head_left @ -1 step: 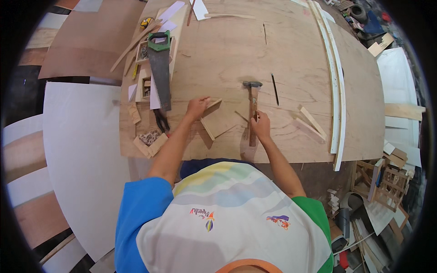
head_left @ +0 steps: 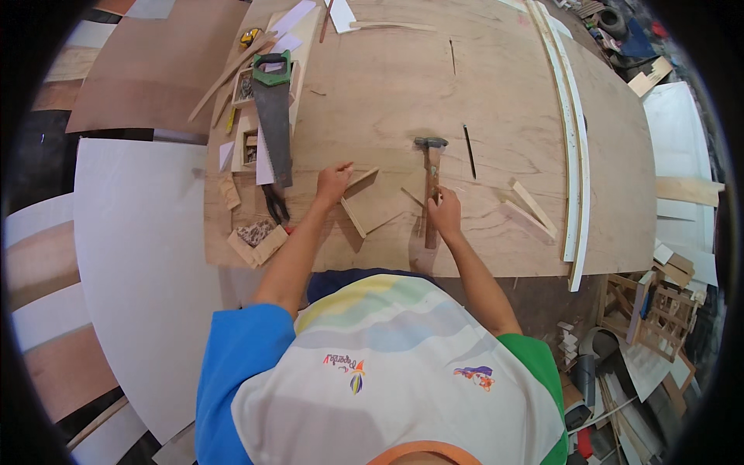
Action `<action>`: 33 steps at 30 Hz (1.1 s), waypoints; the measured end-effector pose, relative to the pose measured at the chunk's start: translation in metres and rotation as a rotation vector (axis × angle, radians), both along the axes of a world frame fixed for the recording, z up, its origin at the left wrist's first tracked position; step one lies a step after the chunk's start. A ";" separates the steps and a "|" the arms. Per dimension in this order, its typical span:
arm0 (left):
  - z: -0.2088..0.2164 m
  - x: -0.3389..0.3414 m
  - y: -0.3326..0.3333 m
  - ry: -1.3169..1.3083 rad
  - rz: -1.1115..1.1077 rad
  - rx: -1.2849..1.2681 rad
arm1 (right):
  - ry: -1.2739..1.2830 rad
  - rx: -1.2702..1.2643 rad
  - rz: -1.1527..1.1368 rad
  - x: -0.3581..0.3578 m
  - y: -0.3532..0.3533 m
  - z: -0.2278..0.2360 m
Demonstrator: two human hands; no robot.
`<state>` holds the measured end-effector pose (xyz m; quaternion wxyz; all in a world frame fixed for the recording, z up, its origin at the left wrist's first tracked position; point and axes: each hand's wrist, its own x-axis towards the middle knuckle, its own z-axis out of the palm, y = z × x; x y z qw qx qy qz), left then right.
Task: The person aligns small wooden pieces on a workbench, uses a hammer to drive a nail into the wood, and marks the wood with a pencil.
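Hammer [head_left: 432, 169] lay flat on the desk [head_left: 372, 85] against the curled right hand [head_left: 445, 211], grip unclear, handle toward the person presumably for ready reach, while the left hand [head_left: 333, 184], curled, contents unclear, was beside the wooden frame [head_left: 354, 218], perhaps to steady it.

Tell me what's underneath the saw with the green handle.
The saw lies over a wooden box, with small bits showing inside, to the saw's left. A pale strip sticks out along its lower left edge. Whatever sits directly beneath is covered.
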<state>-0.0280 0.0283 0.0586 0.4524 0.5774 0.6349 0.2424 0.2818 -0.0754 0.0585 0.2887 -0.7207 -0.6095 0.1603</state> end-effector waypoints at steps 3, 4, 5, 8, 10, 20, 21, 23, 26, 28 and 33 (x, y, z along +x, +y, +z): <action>-0.011 -0.009 -0.029 0.120 0.221 0.136 | 0.178 -0.096 0.030 -0.012 0.013 0.016; -0.011 -0.010 -0.042 0.167 0.286 0.167 | 0.141 -0.045 0.071 -0.016 0.018 0.016; -0.008 -0.009 -0.054 0.154 0.310 0.105 | 0.104 0.004 0.108 -0.021 0.022 0.015; -0.006 -0.007 -0.081 0.084 0.380 -0.034 | 0.182 -0.079 0.206 -0.044 0.038 0.020; -0.014 -0.006 -0.092 -0.016 0.395 -0.063 | 0.271 -0.162 0.243 -0.059 0.050 0.010; -0.019 0.010 -0.083 -0.360 0.515 -0.249 | 0.275 -0.351 0.261 -0.077 0.070 -0.028; -0.019 0.009 -0.081 -0.395 0.512 -0.240 | 0.258 -0.380 0.262 -0.075 0.069 -0.028; -0.015 0.008 -0.077 -0.434 0.493 -0.244 | 0.296 -0.384 0.215 -0.072 0.065 -0.027; -0.005 0.010 -0.071 -0.476 0.462 -0.231 | 0.429 -0.359 0.145 -0.070 0.062 -0.026; 0.000 0.012 -0.070 -0.548 0.457 -0.160 | 0.524 -0.330 0.077 -0.070 0.059 -0.024; 0.021 0.012 -0.060 -0.849 0.345 -0.075 | 0.821 -0.115 -0.026 -0.072 0.057 -0.001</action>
